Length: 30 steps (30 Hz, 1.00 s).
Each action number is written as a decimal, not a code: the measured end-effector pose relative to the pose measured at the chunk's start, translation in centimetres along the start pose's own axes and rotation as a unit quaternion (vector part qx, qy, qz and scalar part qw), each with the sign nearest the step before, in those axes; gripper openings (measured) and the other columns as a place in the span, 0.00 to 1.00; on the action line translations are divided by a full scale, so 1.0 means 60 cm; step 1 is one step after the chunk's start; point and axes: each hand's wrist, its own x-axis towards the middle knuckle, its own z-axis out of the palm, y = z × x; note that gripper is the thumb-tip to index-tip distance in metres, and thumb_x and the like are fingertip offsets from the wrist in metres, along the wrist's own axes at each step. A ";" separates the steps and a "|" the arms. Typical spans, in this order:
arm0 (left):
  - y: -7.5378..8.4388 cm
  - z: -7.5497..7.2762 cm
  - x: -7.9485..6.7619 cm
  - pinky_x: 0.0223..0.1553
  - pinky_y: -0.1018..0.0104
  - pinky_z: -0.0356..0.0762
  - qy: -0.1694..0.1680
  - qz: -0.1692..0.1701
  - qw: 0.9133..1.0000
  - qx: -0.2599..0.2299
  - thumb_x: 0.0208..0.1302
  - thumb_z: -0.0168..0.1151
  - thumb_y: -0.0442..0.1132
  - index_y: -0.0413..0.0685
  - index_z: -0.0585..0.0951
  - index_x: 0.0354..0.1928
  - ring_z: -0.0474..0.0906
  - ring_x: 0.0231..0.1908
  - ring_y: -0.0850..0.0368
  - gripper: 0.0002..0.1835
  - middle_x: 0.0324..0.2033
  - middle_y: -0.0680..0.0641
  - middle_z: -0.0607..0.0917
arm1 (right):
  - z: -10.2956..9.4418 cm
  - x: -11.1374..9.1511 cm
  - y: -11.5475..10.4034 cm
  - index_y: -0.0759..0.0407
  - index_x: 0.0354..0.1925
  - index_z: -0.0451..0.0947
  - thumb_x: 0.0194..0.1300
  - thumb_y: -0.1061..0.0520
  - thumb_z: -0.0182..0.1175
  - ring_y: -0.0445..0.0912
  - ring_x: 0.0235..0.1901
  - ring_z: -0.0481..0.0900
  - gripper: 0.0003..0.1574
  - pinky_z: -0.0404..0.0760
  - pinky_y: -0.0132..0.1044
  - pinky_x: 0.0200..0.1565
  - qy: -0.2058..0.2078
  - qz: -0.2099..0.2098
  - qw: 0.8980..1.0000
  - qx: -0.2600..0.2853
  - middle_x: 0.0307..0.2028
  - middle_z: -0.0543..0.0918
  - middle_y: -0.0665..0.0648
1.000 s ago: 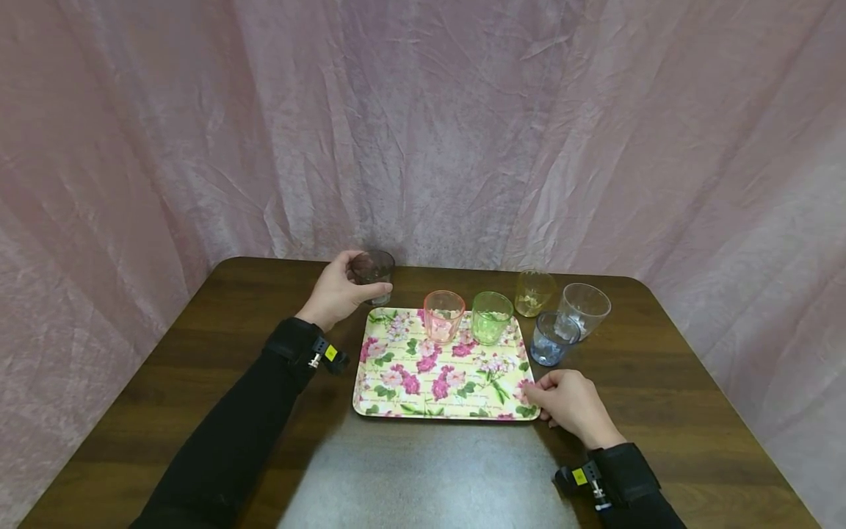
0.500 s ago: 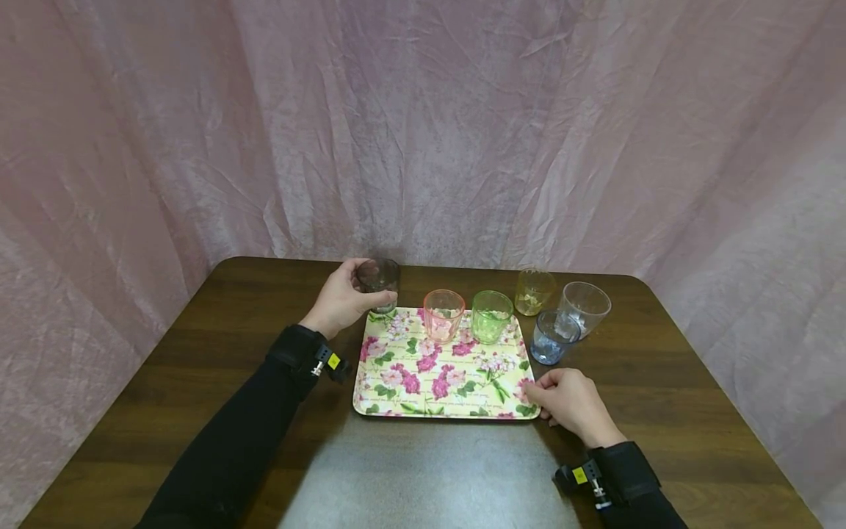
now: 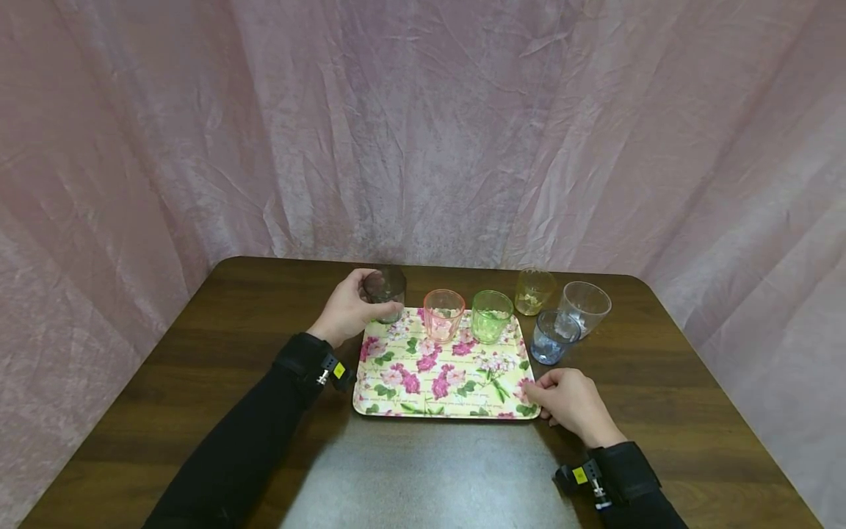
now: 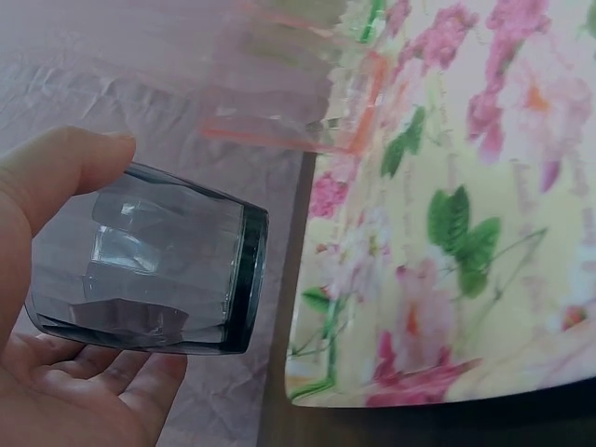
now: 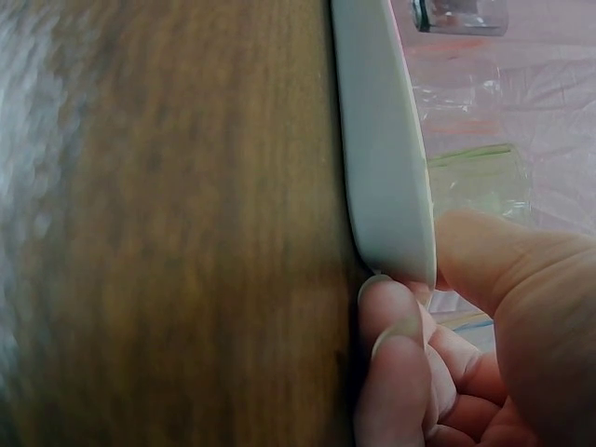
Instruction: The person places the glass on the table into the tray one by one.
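Observation:
My left hand (image 3: 349, 307) grips a smoky grey glass (image 3: 385, 288) by its sides, thumb on one side and fingers on the other. In the left wrist view the grey glass (image 4: 168, 251) shows a gap between its thick base and the flowered tray (image 4: 521, 242); it hangs over the tray's back left corner. At the front right corner of the flowered tray (image 3: 423, 397), my right hand (image 3: 573, 404) pinches the rim, thumb on top and fingertips underneath. A pink glass (image 3: 443, 316) and a green glass (image 3: 491, 319) stand upright along the tray's back edge.
Right of the tray, a blue glass (image 3: 551, 344), a clear glass (image 3: 590, 303) and a yellow glass (image 3: 534, 295) stand close together on the brown wooden table (image 3: 681, 411). A pink curtain (image 3: 423, 132) hangs right behind the table's back edge.
My left hand has carried the grey glass right and toward me, from behind the tray to over its back left corner. The right hand stays at the tray's corner.

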 end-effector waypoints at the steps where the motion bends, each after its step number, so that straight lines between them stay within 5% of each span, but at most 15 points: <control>1: -0.002 0.002 0.000 0.57 0.51 0.72 -0.002 0.000 1.000 -0.001 0.55 0.77 0.46 0.43 0.64 0.67 0.69 0.55 0.52 0.42 0.58 0.45 0.70 | 0.000 0.000 0.000 0.58 0.29 0.82 0.65 0.46 0.67 0.46 0.19 0.79 0.18 0.82 0.37 0.21 -0.001 0.000 1.000 0.001 0.18 0.81 0.54; 30: -0.036 0.038 -0.009 0.59 0.51 0.69 -0.029 -0.015 0.999 -0.005 0.58 0.75 0.44 0.42 0.61 0.68 0.67 0.58 0.51 0.42 0.60 0.45 0.70 | 0.001 0.002 0.002 0.58 0.29 0.82 0.65 0.46 0.68 0.45 0.18 0.78 0.18 0.82 0.37 0.20 0.004 0.000 1.000 -0.012 0.17 0.80 0.53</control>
